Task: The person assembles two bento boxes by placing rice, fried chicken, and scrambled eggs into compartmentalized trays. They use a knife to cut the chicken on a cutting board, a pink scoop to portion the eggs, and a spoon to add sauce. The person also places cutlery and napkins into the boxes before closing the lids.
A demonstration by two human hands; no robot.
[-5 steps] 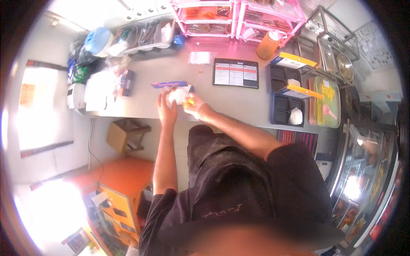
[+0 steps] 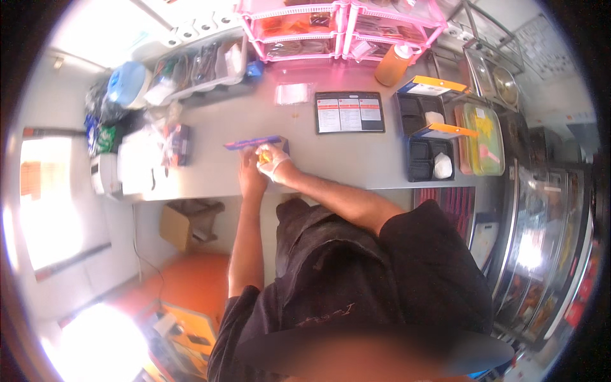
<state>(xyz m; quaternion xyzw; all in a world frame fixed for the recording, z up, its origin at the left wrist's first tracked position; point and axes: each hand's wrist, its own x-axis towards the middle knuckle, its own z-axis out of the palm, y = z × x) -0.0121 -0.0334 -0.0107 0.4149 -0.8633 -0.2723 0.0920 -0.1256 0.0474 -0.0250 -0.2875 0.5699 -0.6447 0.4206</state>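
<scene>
At the front of the steel counter, an open box [image 2: 282,146] with a purple and orange flap stands between my hands. My right hand [image 2: 275,163], in a clear glove, is closed around yellow food pieces [image 2: 264,155] over the near side of the box. Close beside it on the left, my bare left hand [image 2: 249,173] is up against the box. Its fingertips are partly covered and blurred, so its grip does not show. The inside of the box is mostly hidden behind my hands.
A tablet [image 2: 350,113] lies behind the hands to the right. Two open boxes with black compartment trays [image 2: 420,164] stand farther right, beside a clear tub [image 2: 489,130] of yellow food with a pink scoop [image 2: 487,153]. An orange squeeze bottle [image 2: 393,65] stands before pink racks [image 2: 299,37].
My right hand has moved left across the box, carrying the yellow pieces. My left hand's fingers, spread over the box before, are now drawn in beside it. The whole view has shifted slightly.
</scene>
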